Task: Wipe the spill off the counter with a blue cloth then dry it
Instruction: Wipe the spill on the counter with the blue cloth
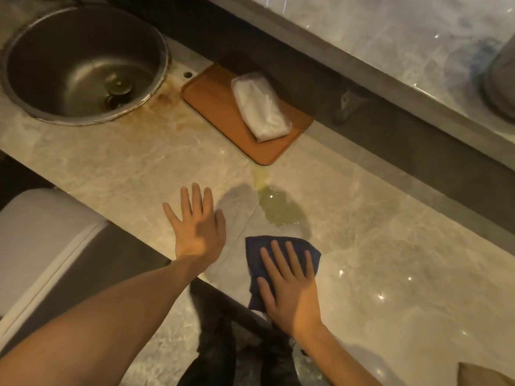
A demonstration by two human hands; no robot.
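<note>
While the right hand [289, 291] lay flat, fingers spread, pressing the dark blue folded cloth [278, 263] onto the pale marble counter [390, 274], no grip was closed on it; the palm supplied the wiping pressure. Left hand [195, 229] rested splayed and empty on the counter beside it, likely as a brace. Yellowish liquid spill [278, 210] sat just beyond the cloth's far edge, untouched. Orange rectangular tray [223, 118] with white wrapped tissue pack [259, 107] stood farther back, round steel sink [83, 65] left.
</note>
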